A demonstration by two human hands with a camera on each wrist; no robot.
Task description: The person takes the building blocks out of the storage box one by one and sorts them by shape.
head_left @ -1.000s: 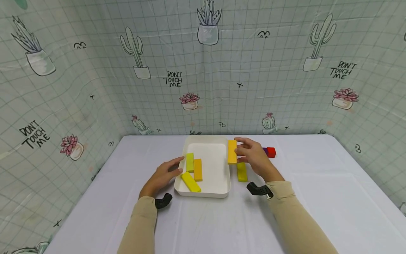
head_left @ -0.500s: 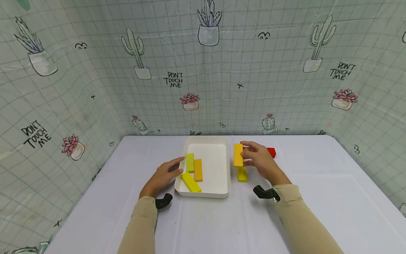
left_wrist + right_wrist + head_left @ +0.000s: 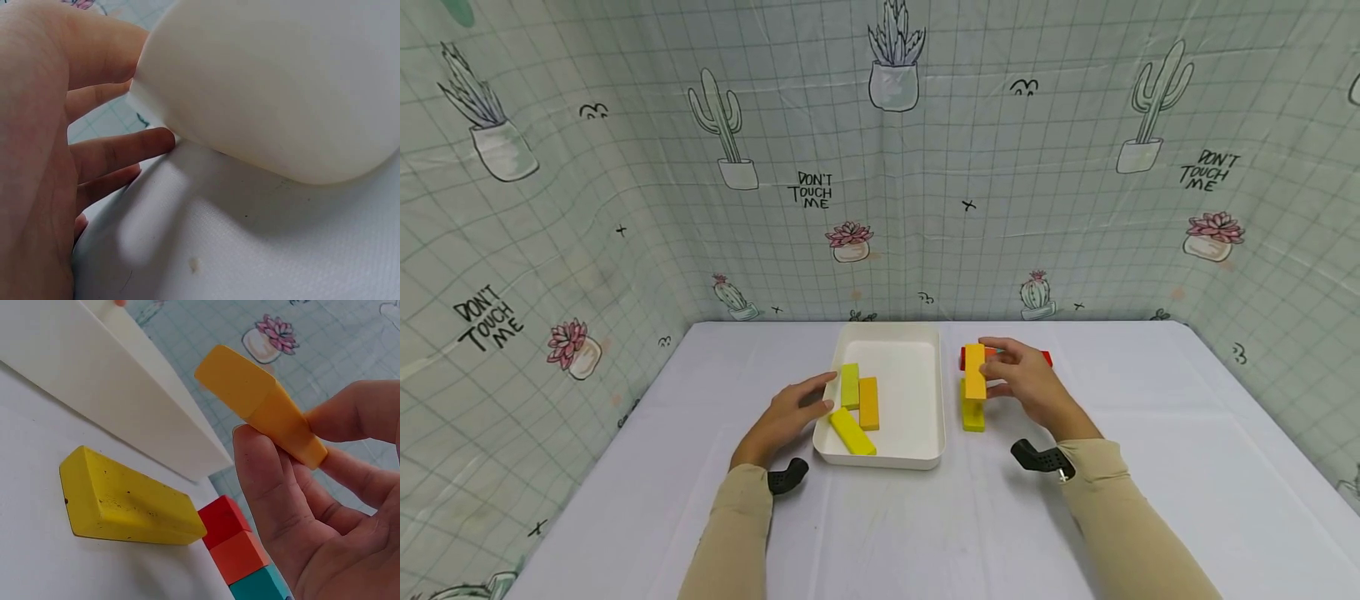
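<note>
Orange block was pinched lengthwise between the thumb and curled fingers of the right hand, held in the air just right of the white tray and above a yellow block lying on the surface. In the right wrist view, that block hung clear of the yellow one. Behind the hand sat a row of small blocks, largely hidden: red, orange-red and teal showed, the teal one cut off by the frame. The left hand lay with relaxed fingers against the tray's left wall, gripping nothing; its wrist view showed little beyond fingers and the tray's underside. Three blocks lay inside the tray: two yellow-green and one orange. The backdrop read "DON'T TOUCH ME" three times.
</note>
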